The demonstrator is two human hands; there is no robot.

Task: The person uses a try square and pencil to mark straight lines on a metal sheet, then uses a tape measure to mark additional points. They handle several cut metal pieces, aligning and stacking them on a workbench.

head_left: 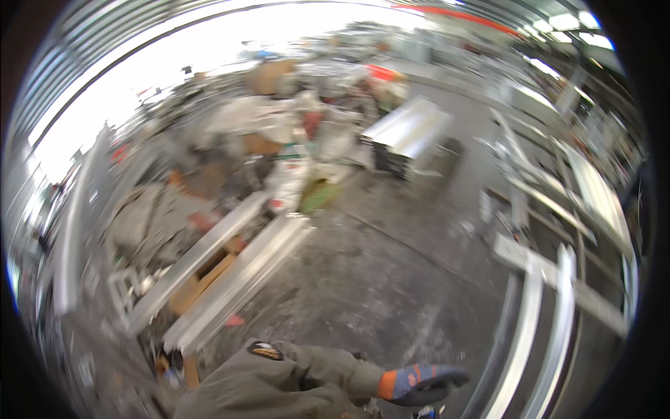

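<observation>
My left arm, in an olive-grey sleeve [307, 377] with a dark patch, reaches across the lower edge toward the right. At its end is my left hand [424, 385] in a grey-blue and orange glove with dark fingers. Its fingers look stretched out, though motion blurs them, and nothing shows in the grip. The hand hangs above the grey floor, to the left of long pale metal profiles [523, 335], without visibly touching them. My right hand is out of view.
At left, long silvery profiles [244, 279] lie beside a brown cardboard piece [199, 290]. A heap of sacks and wrapping [258, 119] rises behind them. A stack of shiny profiles [412, 129] stands on the floor [370, 272] ahead. A metal rack [558, 188] fills the right.
</observation>
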